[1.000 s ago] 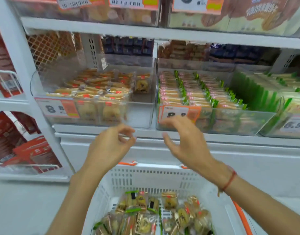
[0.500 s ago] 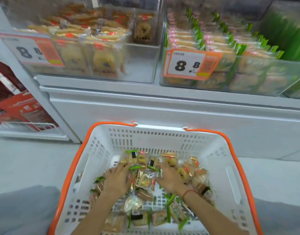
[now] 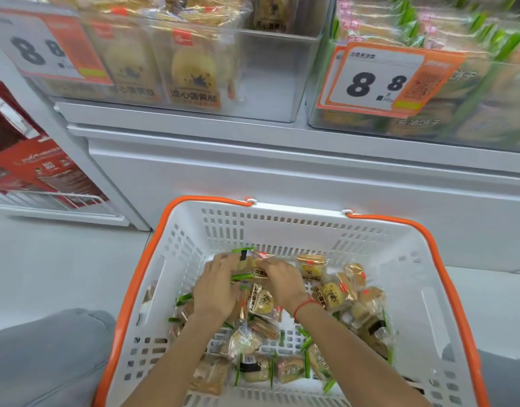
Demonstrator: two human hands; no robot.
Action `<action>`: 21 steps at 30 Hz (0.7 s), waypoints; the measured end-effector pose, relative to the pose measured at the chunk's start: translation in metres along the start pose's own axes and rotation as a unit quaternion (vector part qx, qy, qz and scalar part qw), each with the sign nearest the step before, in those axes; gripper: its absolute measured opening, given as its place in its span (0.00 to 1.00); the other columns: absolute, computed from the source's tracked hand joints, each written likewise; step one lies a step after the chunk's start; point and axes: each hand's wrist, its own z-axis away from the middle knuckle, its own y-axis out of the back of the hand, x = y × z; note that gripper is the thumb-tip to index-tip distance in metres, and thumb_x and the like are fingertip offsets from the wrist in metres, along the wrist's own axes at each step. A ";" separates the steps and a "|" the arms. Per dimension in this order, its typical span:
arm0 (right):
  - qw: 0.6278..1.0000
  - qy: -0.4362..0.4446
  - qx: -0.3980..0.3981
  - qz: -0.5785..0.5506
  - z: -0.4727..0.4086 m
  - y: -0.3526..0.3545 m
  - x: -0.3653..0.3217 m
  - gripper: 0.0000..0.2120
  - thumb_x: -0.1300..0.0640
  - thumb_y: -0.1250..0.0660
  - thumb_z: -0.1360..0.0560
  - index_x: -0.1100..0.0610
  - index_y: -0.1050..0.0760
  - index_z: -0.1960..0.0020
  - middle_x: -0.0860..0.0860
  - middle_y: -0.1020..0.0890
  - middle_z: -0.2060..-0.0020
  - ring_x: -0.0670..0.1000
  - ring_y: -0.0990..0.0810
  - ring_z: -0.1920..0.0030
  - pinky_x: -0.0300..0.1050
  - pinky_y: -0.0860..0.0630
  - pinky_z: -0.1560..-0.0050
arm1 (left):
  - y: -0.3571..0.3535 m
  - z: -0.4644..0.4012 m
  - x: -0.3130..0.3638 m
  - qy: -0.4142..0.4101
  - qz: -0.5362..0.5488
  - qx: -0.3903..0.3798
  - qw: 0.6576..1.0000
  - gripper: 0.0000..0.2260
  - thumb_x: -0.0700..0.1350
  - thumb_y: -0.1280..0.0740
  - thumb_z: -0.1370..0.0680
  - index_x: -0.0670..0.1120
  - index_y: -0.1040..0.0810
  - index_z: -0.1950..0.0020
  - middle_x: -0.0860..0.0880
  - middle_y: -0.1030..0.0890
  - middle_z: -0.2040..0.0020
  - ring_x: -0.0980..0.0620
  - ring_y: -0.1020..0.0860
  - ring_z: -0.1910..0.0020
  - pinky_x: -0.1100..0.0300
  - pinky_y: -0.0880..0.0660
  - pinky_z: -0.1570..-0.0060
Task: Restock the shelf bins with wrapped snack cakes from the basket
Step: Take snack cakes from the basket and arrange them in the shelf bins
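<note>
Judging by the pile left in the basket (image 3: pixel 414 251), restocking is barely halfway: a few wrapped snack cakes (image 3: pixel 248 264) are pinched between left hand (image 3: pixel 216 292) and right hand (image 3: pixel 282 282), with the egg-yolk pastry bin (image 3: pixel 270 77) part empty.

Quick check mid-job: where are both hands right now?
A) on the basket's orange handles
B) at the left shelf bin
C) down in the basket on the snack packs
C: the left hand and right hand are inside the white basket, gathering wrapped snack cakes together.
</note>
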 end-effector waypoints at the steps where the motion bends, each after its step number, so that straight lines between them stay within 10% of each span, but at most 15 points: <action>1: 1.000 0.009 0.000 0.005 0.001 0.003 0.003 0.16 0.61 0.32 0.25 0.51 0.25 0.38 0.51 0.19 0.45 0.53 0.21 0.45 0.46 0.24 0.49 | 0.002 -0.004 0.003 -0.040 -0.024 -0.010 0.999 0.28 0.38 0.35 0.23 0.56 0.37 0.27 0.53 0.36 0.27 0.50 0.37 0.29 0.53 0.28 0.38; 6: 0.998 0.065 -0.007 0.017 0.022 0.030 0.017 0.11 0.60 0.37 0.22 0.53 0.21 0.42 0.51 0.17 0.48 0.54 0.20 0.46 0.47 0.22 0.51 | 0.001 -0.011 -0.002 -0.055 -0.146 -0.204 0.966 0.26 0.43 0.41 0.19 0.56 0.45 0.23 0.54 0.43 0.23 0.48 0.43 0.25 0.48 0.35 0.31; 9: 0.995 0.100 0.001 0.001 0.039 0.058 0.030 0.11 0.56 0.38 0.21 0.51 0.20 0.41 0.49 0.17 0.47 0.52 0.21 0.44 0.45 0.25 0.47 | 0.007 -0.009 0.001 -0.024 -0.112 -0.187 0.976 0.18 0.45 0.44 0.18 0.54 0.32 0.28 0.50 0.34 0.26 0.47 0.38 0.27 0.48 0.36 0.30; 12: 0.990 0.135 0.010 -0.023 0.051 0.093 0.034 0.11 0.54 0.37 0.21 0.49 0.20 0.41 0.46 0.17 0.45 0.49 0.21 0.43 0.46 0.25 0.43 | 0.025 -0.014 0.022 0.041 0.097 -0.145 0.984 0.14 0.48 0.46 0.17 0.48 0.21 0.45 0.44 0.20 0.44 0.47 0.22 0.46 0.52 0.26 0.42; 15: 0.987 0.153 0.019 -0.048 0.057 0.132 0.030 0.11 0.54 0.34 0.23 0.47 0.19 0.42 0.44 0.17 0.45 0.48 0.20 0.44 0.45 0.25 0.41 | 0.055 -0.021 0.047 0.159 0.349 -0.241 0.891 0.22 0.54 0.44 0.17 0.42 0.32 0.29 0.43 0.26 0.34 0.47 0.24 0.43 0.56 0.27 0.44; 18: 0.979 0.193 0.036 -0.060 0.064 0.172 0.022 0.10 0.51 0.31 0.25 0.47 0.18 0.44 0.43 0.17 0.46 0.47 0.19 0.45 0.43 0.25 0.41 | 0.090 -0.019 0.064 0.164 0.420 -0.343 0.824 0.29 0.59 0.38 0.22 0.43 0.36 0.28 0.41 0.30 0.31 0.46 0.25 0.42 0.59 0.23 0.52; 21: 0.969 0.229 0.075 -0.057 0.074 0.210 0.015 0.09 0.51 0.30 0.26 0.47 0.17 0.46 0.43 0.16 0.49 0.47 0.19 0.47 0.44 0.23 0.49 | 0.120 -0.010 0.076 0.124 0.433 -0.317 0.835 0.34 0.62 0.31 0.32 0.43 0.28 0.32 0.45 0.24 0.36 0.48 0.22 0.43 0.62 0.22 0.54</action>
